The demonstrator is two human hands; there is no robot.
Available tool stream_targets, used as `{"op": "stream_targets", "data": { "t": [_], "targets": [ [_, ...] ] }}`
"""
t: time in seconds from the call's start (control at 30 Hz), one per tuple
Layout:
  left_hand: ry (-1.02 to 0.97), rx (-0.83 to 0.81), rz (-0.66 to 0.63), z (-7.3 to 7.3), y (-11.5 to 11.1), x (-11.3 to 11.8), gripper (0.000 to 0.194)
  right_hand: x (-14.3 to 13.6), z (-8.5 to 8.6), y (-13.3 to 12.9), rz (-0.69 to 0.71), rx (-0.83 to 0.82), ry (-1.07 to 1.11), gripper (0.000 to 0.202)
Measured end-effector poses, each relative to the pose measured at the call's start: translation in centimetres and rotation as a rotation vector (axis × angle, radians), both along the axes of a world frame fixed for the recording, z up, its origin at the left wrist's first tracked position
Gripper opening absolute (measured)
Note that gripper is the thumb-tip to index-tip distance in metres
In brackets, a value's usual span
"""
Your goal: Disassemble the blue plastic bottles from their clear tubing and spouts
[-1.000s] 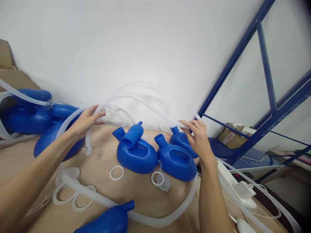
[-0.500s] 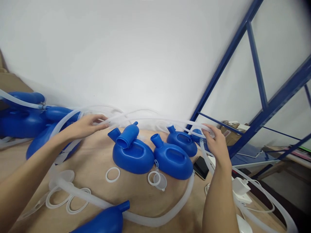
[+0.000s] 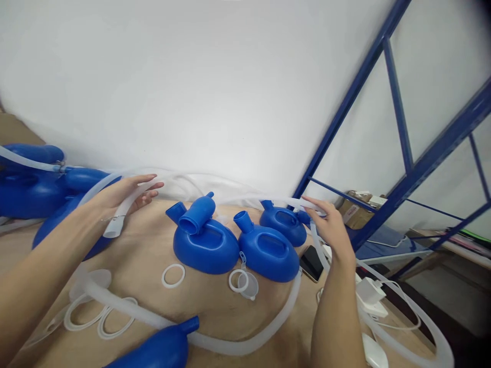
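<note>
A translucent white tube (image 3: pixel 125 208) lies across the palm of my left hand (image 3: pixel 132 197), its open end hanging below; the fingers are apart and partly curled. On the right, my right hand (image 3: pixel 324 217) pinches a stretch of tube (image 3: pixel 286 200) between thumb and fingers. Between the hands stand a blue bottle (image 3: pixel 205 250) with a blue cup-shaped piece (image 3: pixel 197 214) on top, a second blue bottle (image 3: pixel 268 253) and, behind, a third one (image 3: pixel 284 225). White rings (image 3: pixel 173 276) and a clear cap (image 3: pixel 248 286) lie in front of them.
More blue bottles (image 3: pixel 34 189) are at the left. Another blue bottle (image 3: pixel 153 350) and a thick tube (image 3: pixel 238 347) lie in front. A phone (image 3: pixel 312 263), a white charger (image 3: pixel 371 291) and cables are at the right, beside a blue metal frame (image 3: pixel 433 158).
My left hand has turned and opened its fingers, and a tube end now hangs over it. My right hand has shifted slightly left in view, along with the whole scene.
</note>
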State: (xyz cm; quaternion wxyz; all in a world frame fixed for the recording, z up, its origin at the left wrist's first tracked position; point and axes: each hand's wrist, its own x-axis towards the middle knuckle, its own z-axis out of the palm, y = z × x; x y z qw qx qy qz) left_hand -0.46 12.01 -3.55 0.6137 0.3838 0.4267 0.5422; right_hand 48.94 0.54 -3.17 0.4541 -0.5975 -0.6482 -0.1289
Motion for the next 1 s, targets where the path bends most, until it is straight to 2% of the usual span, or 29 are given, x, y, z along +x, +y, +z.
{"op": "stream_targets", "data": {
  "t": [0.07,0.13,0.23,0.3,0.4,0.5,0.63,0.73,0.87,0.93,1.0],
  "targets": [
    [-0.101,-0.030,-0.045,1.1,-0.2,1.0,0.029,-0.3,-0.2,0.5,0.018,-0.120,-0.063,0.044],
    [-0.130,0.009,-0.134,2.0,0.1,2.4,0.034,-0.7,-0.6,1.3,0.051,-0.239,-0.133,0.045],
    [-0.040,0.092,-0.319,2.9,1.6,5.6,0.055,-1.6,-1.8,2.9,0.044,-0.275,-0.234,0.038],
    [0.136,0.161,-0.395,3.1,3.2,8.4,0.061,-2.0,-2.8,3.9,-0.066,-0.202,-0.270,0.034],
    [0.627,0.239,-0.480,3.1,5.7,12.5,0.058,-1.5,-3.8,4.8,-0.299,-0.078,-0.231,0.038],
    [1.024,0.245,-0.559,3.7,7.3,15.5,0.050,0.8,-4.1,4.3,-0.488,0.084,-0.016,0.044],
    [1.312,0.325,-0.686,4.9,7.9,17.9,0.066,4.5,-4.0,2.5,-0.590,0.224,0.239,0.049],
    [1.424,0.344,-0.775,5.4,7.3,19.8,0.083,6.4,-4.1,1.8,-0.553,0.313,0.468,0.056],
    [1.429,0.362,-0.928,4.8,5.3,23.2,0.085,7.8,-4.5,2.0,-0.303,0.420,0.702,0.085],
    [1.512,0.383,-1.019,4.2,4.4,24.9,0.084,8.2,-4.5,1.8,-0.319,0.282,0.678,0.093],
    [1.653,0.405,-1.074,3.6,3.8,26.3,0.086,8.3,-4.4,1.3,-0.469,-0.037,0.625,0.094]
  ]
}}
